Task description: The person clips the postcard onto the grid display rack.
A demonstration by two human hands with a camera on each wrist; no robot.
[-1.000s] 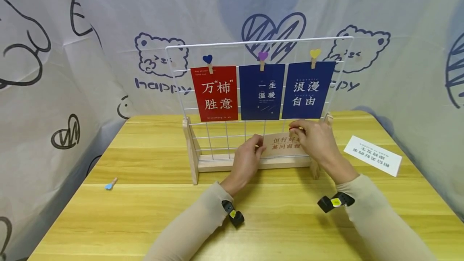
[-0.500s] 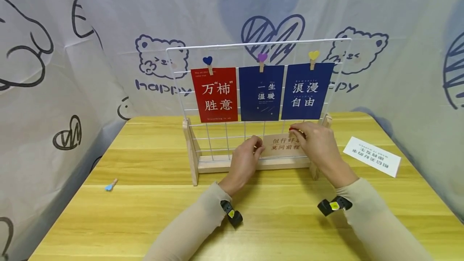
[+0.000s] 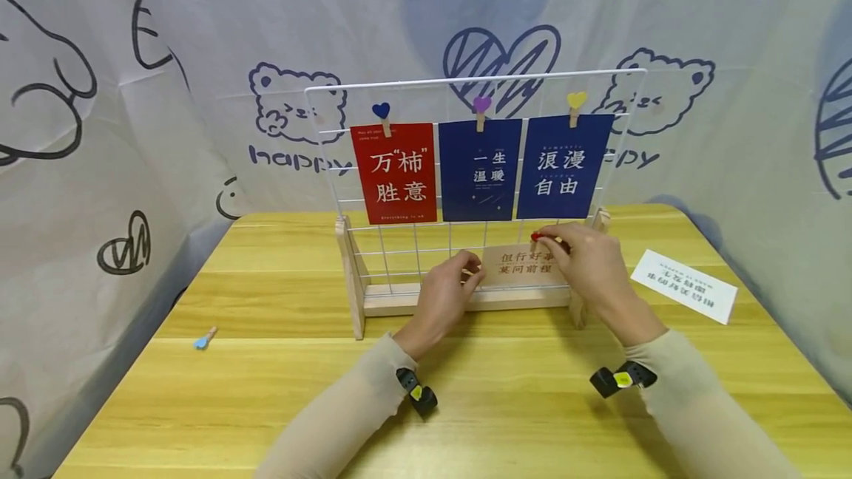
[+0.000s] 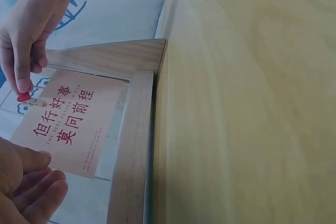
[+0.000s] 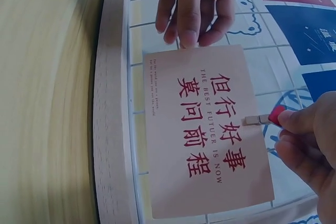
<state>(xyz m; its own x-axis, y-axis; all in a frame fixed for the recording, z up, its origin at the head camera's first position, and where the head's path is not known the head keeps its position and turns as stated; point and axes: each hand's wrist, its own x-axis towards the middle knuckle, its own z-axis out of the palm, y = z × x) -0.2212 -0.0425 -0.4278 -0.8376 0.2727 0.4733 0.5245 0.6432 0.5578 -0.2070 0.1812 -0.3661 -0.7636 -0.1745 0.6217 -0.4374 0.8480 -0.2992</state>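
Note:
A tan card [image 3: 515, 270] with dark red lettering stands against the lower right of a white wire grid rack [image 3: 381, 251]. My right hand [image 3: 589, 257] pinches the red head of a small wooden clothespin [image 5: 257, 119] between thumb and fingers. The clothespin's wooden end lies over the card's upper edge. At the card's left edge is my left hand [image 3: 444, 290], fingers loosely bent, thumb tip right at the edge. In the right wrist view that whole edge shows, with nothing of the card between the left fingers.
Above hang a red card [image 3: 397, 202] and two blue cards [image 3: 479, 202], each under a heart clothespin. A white card [image 3: 685, 287] lies on the table at right, a light-blue heart clothespin [image 3: 203, 339] at left. Printed cloth [image 3: 399, 13] surrounds the table.
My left hand has drawn back slightly left from the card. My right hand has shifted a little right, showing more of the red clothespin. The card stays in place.

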